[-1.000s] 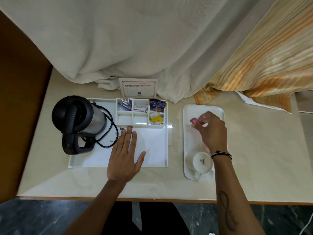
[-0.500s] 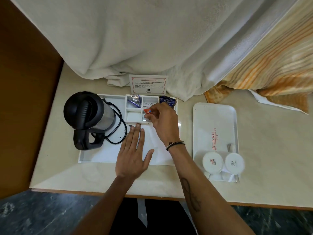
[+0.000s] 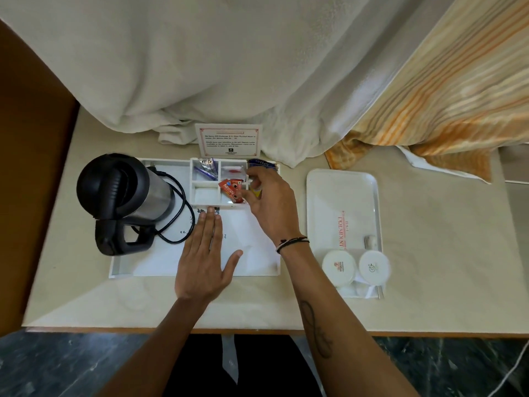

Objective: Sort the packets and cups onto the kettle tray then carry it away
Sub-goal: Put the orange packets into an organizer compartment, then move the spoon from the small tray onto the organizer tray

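The white kettle tray (image 3: 160,265) holds a black and steel kettle (image 3: 120,193) at its left and a divided packet box (image 3: 206,193) at its back. Red coffee packets (image 3: 231,190) lie tilted in the box's front middle cell. My right hand (image 3: 269,204) hovers over the box's right cells, fingertips just right of the red packets and over a yellow packet (image 3: 256,192). My left hand (image 3: 204,253) lies flat on the tray's paper liner. Two white cups (image 3: 338,267) (image 3: 374,266) stand upside down on a second white tray (image 3: 343,196) to the right.
Blue packets (image 3: 206,169), a white packet (image 3: 233,169) and a Tetley tea bag (image 3: 262,164) fill the back cells. A printed card (image 3: 230,140) stands behind the box. A white curtain (image 3: 200,67) and a striped orange one (image 3: 443,96) hang over the table's back. The kettle cord (image 3: 183,213) loops on the tray.
My right hand carried the red packets from the right tray to the packet box and they now lie in a cell. My left hand stayed flat on the kettle tray.
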